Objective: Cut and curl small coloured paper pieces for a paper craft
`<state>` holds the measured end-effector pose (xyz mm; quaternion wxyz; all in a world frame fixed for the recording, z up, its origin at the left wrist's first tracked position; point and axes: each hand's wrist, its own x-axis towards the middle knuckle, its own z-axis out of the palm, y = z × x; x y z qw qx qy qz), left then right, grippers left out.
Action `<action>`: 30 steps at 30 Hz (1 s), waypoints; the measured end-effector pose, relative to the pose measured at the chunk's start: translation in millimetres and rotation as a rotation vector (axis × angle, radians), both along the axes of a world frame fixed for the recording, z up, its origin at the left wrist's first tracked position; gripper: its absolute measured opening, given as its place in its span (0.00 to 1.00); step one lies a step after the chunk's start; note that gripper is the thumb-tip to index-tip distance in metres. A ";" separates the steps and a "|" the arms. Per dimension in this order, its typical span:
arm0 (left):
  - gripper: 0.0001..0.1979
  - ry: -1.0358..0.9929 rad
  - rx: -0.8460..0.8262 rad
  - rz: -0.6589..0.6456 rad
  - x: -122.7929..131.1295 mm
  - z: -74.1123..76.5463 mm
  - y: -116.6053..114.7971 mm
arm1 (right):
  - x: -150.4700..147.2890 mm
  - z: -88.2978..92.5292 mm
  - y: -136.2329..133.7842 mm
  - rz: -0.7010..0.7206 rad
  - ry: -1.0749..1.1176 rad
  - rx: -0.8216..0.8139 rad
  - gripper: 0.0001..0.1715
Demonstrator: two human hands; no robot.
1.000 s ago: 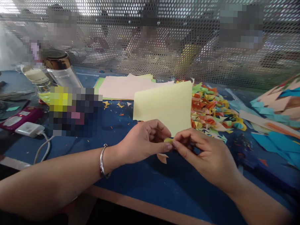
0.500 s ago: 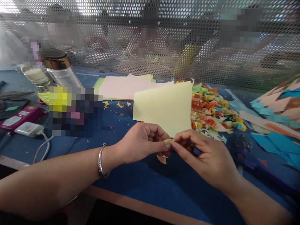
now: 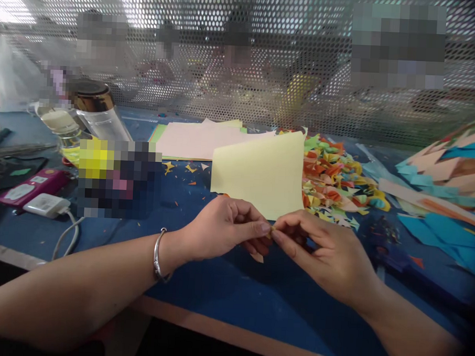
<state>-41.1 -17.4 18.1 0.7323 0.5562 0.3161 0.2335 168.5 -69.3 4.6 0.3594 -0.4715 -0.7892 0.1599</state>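
My left hand (image 3: 235,228), with a silver bangle at the wrist, is closed in a pinch above the blue table. My right hand (image 3: 321,252) pinches from the other side, the fingertips of both hands nearly meeting. Between them is a small yellowish piece of paper (image 3: 272,229), mostly hidden by the fingers. A pale peach paper scrap (image 3: 259,258) shows just below my left fingers. Behind both hands a pale yellow paper sheet (image 3: 257,179) is raised and slightly curved.
Colourful paper scraps (image 3: 332,174) lie heaped at right, near a dark blue tool (image 3: 410,269) and blue paper (image 3: 439,234). Stacked paper sheets (image 3: 188,139) lie behind. At left are a clear bottle (image 3: 102,117), a magenta box (image 3: 34,187) and a white charger (image 3: 47,205). A perforated metal screen (image 3: 210,87) stands behind.
My fingertips have closed further over the yellowish paper, so less of it shows. My left fingers now cover more of the peach scrap. Both hands stay in nearly the same place.
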 end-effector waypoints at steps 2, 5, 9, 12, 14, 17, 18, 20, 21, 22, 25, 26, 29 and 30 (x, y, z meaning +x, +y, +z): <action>0.19 0.023 0.068 0.000 -0.4 -1.6 -0.2 | 0.0 0.8 0.6 0.017 -0.021 0.017 0.08; 0.17 0.079 0.190 -0.001 -1.2 -3.8 -1.4 | -0.8 2.7 1.6 0.032 -0.041 0.038 0.09; 0.13 0.152 0.309 -0.014 -1.8 -3.8 -3.0 | -1.4 3.9 2.5 0.034 -0.056 0.056 0.09; 0.12 0.182 0.345 -0.013 -1.7 -1.5 -3.5 | -1.0 3.3 2.4 0.024 -0.050 0.060 0.09; 0.12 0.200 0.367 -0.007 -1.4 -0.3 -3.5 | -0.7 2.7 1.9 0.021 -0.041 0.058 0.08; 0.11 0.206 0.376 -0.007 -0.5 -0.7 -3.1 | -0.6 1.7 1.0 0.025 -0.037 0.061 0.08; 0.11 0.199 0.367 -0.008 -0.2 -1.4 -3.1 | -0.5 1.4 0.7 0.024 -0.039 0.066 0.08; 0.11 0.179 0.343 -0.009 0.2 -3.2 -3.1 | -0.3 0.8 0.4 0.018 -0.047 0.077 0.08; 0.11 0.167 0.328 -0.011 0.4 -4.1 -3.1 | -0.1 0.6 0.4 0.014 -0.052 0.080 0.08; 0.11 0.154 0.311 -0.010 0.4 -4.9 -3.1 | 0.1 0.4 0.4 0.011 -0.058 0.083 0.08; 0.11 0.117 0.271 -0.011 0.3 -6.2 -2.9 | 0.8 0.0 0.4 0.007 -0.064 0.091 0.07; 0.11 0.108 0.264 -0.010 0.3 -6.3 -2.7 | 0.9 -0.1 0.5 0.005 -0.064 0.095 0.08; 0.11 0.109 0.272 -0.010 0.0 -5.6 -2.4 | 0.6 -0.6 0.7 0.010 -0.056 0.097 0.08; 0.11 0.124 0.287 -0.009 -0.1 -5.1 -2.4 | 0.4 -1.0 0.8 0.014 -0.053 0.088 0.09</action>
